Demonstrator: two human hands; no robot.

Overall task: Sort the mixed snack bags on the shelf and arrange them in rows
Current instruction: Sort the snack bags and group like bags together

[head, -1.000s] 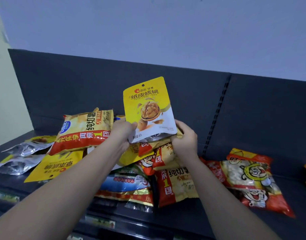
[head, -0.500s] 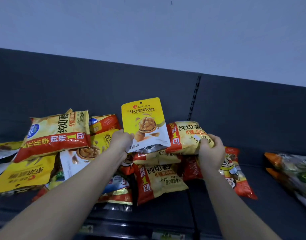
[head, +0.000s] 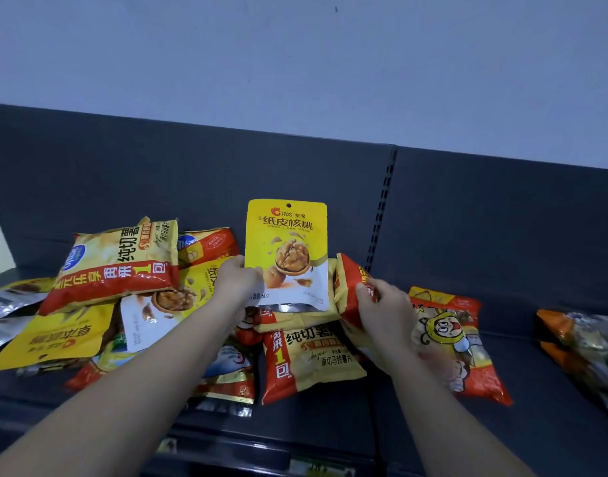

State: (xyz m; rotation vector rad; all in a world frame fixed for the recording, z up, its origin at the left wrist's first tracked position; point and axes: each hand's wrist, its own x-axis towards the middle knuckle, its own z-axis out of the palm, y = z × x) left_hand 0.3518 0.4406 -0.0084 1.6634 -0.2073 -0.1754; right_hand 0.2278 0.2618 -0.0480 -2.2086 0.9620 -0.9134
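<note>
The left grip [head: 235, 282] pinches the yellow walnut pouch [head: 288, 256] upright above the jumbled snack bags [head: 309, 352] on the dark shelf [head: 536, 401], while the right grip [head: 386, 309] curls round a red-and-yellow chip bag [head: 347, 287] just beside it.

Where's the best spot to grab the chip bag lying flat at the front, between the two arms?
Pinch its near edge, coming from the front. The chip bag lies flat on the shelf with that edge poking out toward you, while its far end is tucked under other bags, so pulling it forward probably slides it free.
</note>
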